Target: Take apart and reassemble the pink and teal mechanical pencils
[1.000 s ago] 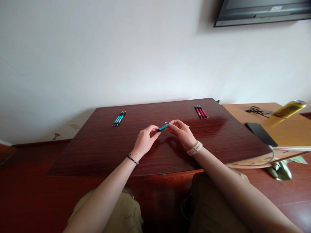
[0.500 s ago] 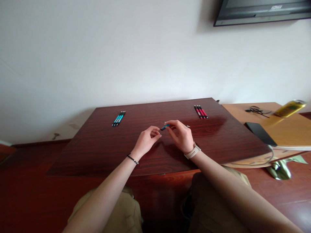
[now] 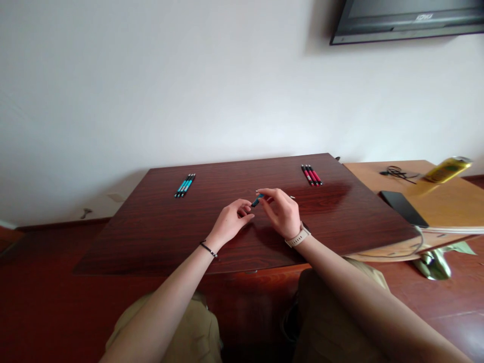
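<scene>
Between its thumb and fingers my right hand (image 3: pixel 282 213) holds a short blue pen part (image 3: pixel 257 199) with a dark lower end, tilted above the table. Close to that end is my left hand (image 3: pixel 232 219), its fingers curved and thumb apart, with nothing visible between them. A small pale tip (image 3: pixel 292 197) shows just past my right hand; the rest of it is hidden. Several blue and black pens (image 3: pixel 185 185) lie side by side on the left of the table. Farther right lies a row of pink and black pens (image 3: pixel 312 175).
The dark red wooden table (image 3: pixel 151 227) stands against a white wall. On a lighter cabinet (image 3: pixel 449 206) to the right are a yellow can (image 3: pixel 448 170), a black cable (image 3: pixel 397 173) and a flat black box (image 3: pixel 404 208). A television (image 3: pixel 408 22) hangs above.
My left hand has shifted slightly right, closer to the blue part's dark end. The blue part has tipped a little steeper in my right hand.
</scene>
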A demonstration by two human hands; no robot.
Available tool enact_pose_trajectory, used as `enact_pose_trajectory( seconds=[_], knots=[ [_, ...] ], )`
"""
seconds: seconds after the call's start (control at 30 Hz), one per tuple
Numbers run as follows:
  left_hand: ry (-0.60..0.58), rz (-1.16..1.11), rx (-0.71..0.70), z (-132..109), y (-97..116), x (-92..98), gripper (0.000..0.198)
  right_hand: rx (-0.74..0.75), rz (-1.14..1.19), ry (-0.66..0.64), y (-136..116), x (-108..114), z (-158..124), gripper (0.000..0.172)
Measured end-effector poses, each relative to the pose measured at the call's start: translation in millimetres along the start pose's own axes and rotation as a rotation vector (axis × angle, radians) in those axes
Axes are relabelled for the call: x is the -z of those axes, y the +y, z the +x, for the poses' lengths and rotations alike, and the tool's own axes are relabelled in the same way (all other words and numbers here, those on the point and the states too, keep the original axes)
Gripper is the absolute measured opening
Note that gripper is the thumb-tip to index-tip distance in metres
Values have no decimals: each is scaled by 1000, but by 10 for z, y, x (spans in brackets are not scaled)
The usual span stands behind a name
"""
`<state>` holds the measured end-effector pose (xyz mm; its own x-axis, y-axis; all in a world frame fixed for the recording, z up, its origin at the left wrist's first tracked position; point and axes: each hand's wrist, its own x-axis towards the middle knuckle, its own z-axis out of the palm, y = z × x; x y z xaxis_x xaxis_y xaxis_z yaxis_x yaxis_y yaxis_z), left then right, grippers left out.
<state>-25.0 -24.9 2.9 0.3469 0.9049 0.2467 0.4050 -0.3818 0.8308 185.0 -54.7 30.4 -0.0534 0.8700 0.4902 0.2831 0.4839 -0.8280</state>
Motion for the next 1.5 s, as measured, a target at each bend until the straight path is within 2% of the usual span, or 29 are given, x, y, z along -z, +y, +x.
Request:
enact_pose_trajectory(
  seconds=[0.07,0.13,0.33,0.47,0.57,0.73,0.87,0.93,1.0,1.13,1.5],
  knots=[
    [13,20,5,2,-20,-7,33,9,2,23,8,-8,7,30],
    [22,43,6,4,-33,-6,36,9,-27,-15,14,-17,21,27],
    [37,165,-37,9,1,27,32,23,-84,-39,62,-30,40,30],
    [44,188,-57,13,31,39,34,31,-126,-154,120,-55,47,27],
    [43,186,-58,9,41,40,35,21,-131,-124,102,-54,48,29],
    [12,118,-48,-8,111,36,29,-108,105,38,80,-49,72,33],
    [-5,23,-57,-14,217,32,22,-365,496,117,220,-59,140,40],
    [1,-78,-58,-13,246,29,25,-492,662,127,289,-52,166,42],
    [-18,-227,-58,-9,252,26,30,-559,763,127,327,-41,176,41],
    [-43,-420,-43,2,227,23,29,-582,843,100,331,-37,169,39],
    [43,-406,-31,-15,288,37,24,-570,903,83,313,-102,126,36]
  ],
)
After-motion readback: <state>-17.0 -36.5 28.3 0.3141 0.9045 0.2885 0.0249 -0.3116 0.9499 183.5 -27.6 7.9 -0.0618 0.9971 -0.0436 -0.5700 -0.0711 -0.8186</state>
